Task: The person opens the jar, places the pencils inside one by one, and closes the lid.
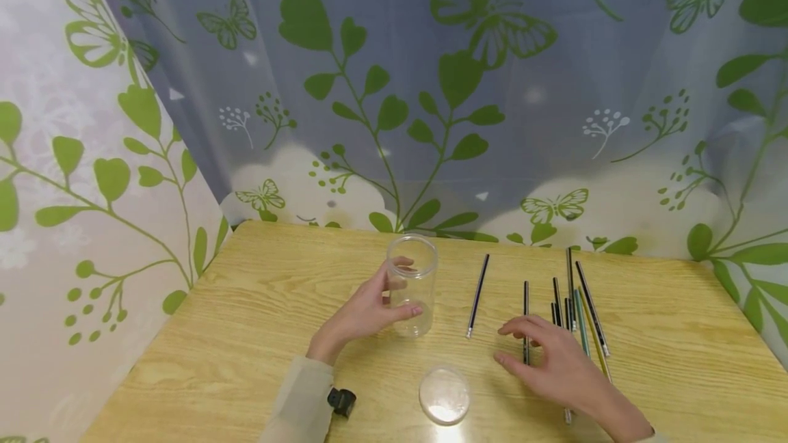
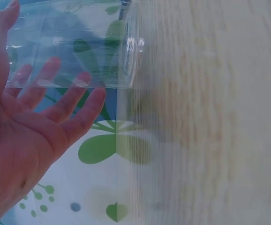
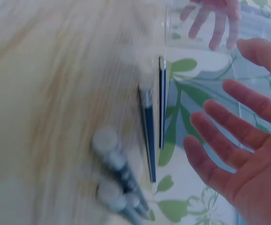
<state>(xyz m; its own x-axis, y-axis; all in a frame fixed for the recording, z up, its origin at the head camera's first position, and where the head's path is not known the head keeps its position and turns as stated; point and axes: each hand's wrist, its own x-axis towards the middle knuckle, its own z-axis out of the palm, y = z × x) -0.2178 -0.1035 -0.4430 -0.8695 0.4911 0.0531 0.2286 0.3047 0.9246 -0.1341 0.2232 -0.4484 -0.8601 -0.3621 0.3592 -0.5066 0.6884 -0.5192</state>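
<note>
A clear plastic jar (image 1: pixel 425 292) without a lid stands upright on the wooden table. My left hand (image 1: pixel 369 306) holds it from the left side, thumb across the near wall and fingers behind it. In the left wrist view, the fingers are spread along the wall of the jar (image 2: pixel 93 47). Over the pencils at right, my right hand (image 1: pixel 550 361) hovers with fingers apart and nothing in its grasp. One dark pencil (image 1: pixel 526 299) lies partly beneath its fingers. To its right, a loose group of pencils (image 1: pixel 583 327) is partly covered by the hand.
A round clear lid (image 1: pixel 444 395) lies flat on the table (image 1: pixel 258 292) in front of the jar. Between jar and right hand rests a single dark pencil (image 1: pixel 478 296). A patterned curtain (image 1: pixel 394 87) hangs behind the table's back edge.
</note>
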